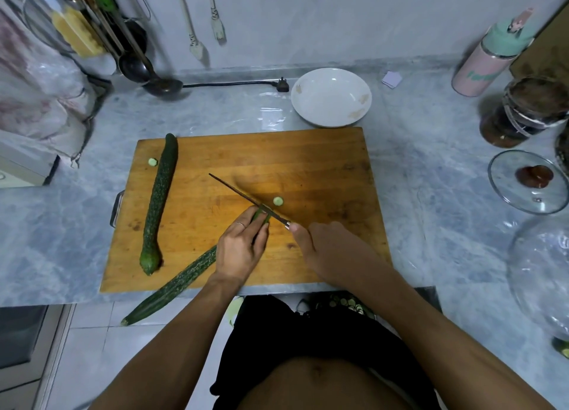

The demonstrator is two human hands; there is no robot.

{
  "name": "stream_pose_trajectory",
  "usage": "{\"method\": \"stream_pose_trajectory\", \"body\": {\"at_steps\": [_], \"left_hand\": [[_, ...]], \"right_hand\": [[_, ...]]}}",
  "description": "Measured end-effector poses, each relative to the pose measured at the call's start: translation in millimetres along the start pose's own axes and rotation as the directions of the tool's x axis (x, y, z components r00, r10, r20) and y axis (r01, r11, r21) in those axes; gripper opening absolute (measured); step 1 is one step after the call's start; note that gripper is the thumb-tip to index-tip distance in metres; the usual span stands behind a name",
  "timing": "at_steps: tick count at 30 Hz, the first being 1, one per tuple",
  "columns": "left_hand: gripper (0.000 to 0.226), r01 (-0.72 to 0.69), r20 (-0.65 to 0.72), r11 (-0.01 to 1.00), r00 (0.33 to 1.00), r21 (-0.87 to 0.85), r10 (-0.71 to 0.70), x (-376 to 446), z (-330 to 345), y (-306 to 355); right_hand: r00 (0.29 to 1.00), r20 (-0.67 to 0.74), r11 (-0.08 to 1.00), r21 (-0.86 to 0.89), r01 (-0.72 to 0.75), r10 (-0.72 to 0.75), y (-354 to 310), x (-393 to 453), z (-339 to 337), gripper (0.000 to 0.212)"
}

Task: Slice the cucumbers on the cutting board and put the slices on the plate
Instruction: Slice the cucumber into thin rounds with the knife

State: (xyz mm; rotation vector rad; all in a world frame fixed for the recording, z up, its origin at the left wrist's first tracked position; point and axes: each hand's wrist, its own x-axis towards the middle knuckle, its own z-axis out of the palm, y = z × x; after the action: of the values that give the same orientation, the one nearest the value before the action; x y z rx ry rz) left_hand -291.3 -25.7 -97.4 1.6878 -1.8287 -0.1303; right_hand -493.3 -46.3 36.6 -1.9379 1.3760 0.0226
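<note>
A wooden cutting board lies on the grey counter. My left hand presses down a long dark cucumber that juts over the board's front edge. My right hand grips a knife, its blade resting across that cucumber's tip just beyond my left fingers. One cut slice lies right of the blade. A second whole cucumber rests on the board's left side, with a small end piece beside it. The white plate stands behind the board and holds nothing.
A glass lid and glass jars stand at the right, with a pink-and-green bottle behind. A ladle and a black cable plug lie at the back. Plastic-wrapped items crowd the left.
</note>
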Motion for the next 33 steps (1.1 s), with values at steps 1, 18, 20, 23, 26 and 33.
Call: {"method": "stream_pose_trajectory", "body": {"at_steps": [1, 18, 20, 23, 26, 33], "left_hand": [[0.032, -0.007, -0.005, 1.0, 1.0, 0.005, 0.007, 0, 0, 0], [0.029, -0.021, -0.029, 1.0, 0.999, -0.02, 0.02, 1, -2, 4], [0.027, -0.019, -0.038, 1.0, 0.999, -0.013, 0.018, 2, -3, 5], [0.026, 0.022, -0.034, 0.998, 0.999, 0.052, -0.02, 1, -1, 7], [0.027, 0.044, -0.036, 0.998, 0.998, 0.035, -0.043, 0, 1, 10], [0.026, 0.041, -0.07, 0.999, 0.997, -0.019, -0.042, -1, -2, 12]], "right_hand": [[1.0, -0.008, 1.0, 0.008, -0.001, 0.001, -1, 1, -1, 0.06], [1.0, -0.003, 0.996, 0.091, -0.007, 0.007, 3, 37, 12, 0.065], [1.0, 0.006, 0.993, 0.116, -0.004, 0.003, 4, 38, 3, 0.067], [1.0, 0.017, 0.994, 0.113, -0.005, 0.003, 7, 35, -4, 0.07], [0.999, 0.024, 0.998, 0.066, 0.023, -0.024, 7, 22, -6, 0.065], [0.999, -0.015, 0.999, -0.017, 0.046, -0.046, 5, 5, -3, 0.056]]}}
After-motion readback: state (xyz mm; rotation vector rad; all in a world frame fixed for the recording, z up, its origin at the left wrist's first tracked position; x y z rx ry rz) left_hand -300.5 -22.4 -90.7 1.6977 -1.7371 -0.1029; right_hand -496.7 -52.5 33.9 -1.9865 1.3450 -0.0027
